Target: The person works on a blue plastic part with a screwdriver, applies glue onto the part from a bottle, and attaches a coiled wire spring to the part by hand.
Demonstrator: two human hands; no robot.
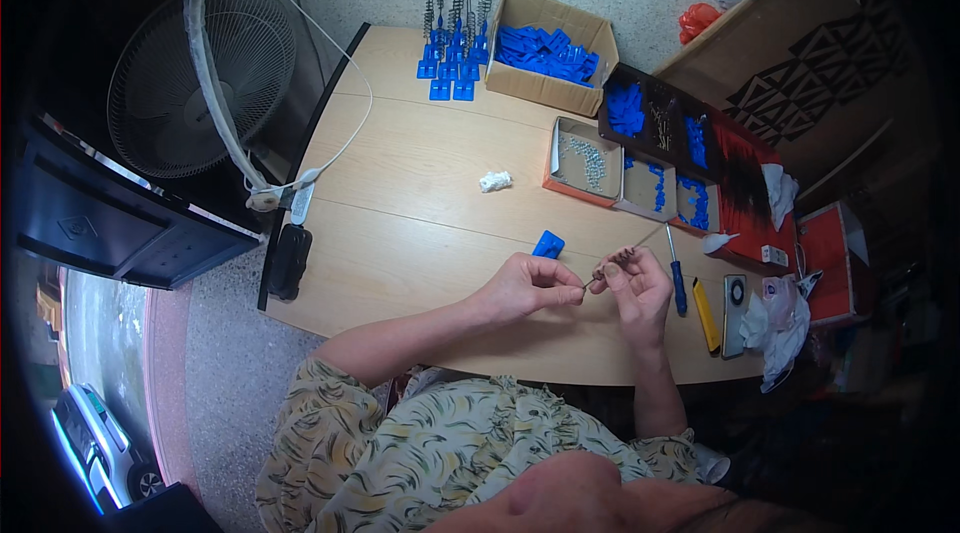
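My left hand (530, 288) pinches one end of a thin dark metal rod between thumb and fingertips. Facing it, my right hand (643, 295) grips a dark coil spring (626, 255), and a thin straight length sticks out past it to the upper right. The fingers partly hide how spring and rod fit together. A blue plastic base (547, 244) lies on the table just beyond my left hand. Right of my right hand rest a blue-handled screwdriver (678, 278), a yellow utility knife (707, 316) and a phone (734, 315).
Assembled blue bases with springs and rods (455, 58) stand at the far edge. Beside them sits a cardboard box (535, 90) of blue parts. Small open boxes (582, 197) hold screws and blue pieces. Crumpled white tissue (495, 182) lies mid-table; a fan (205, 83) stands left.
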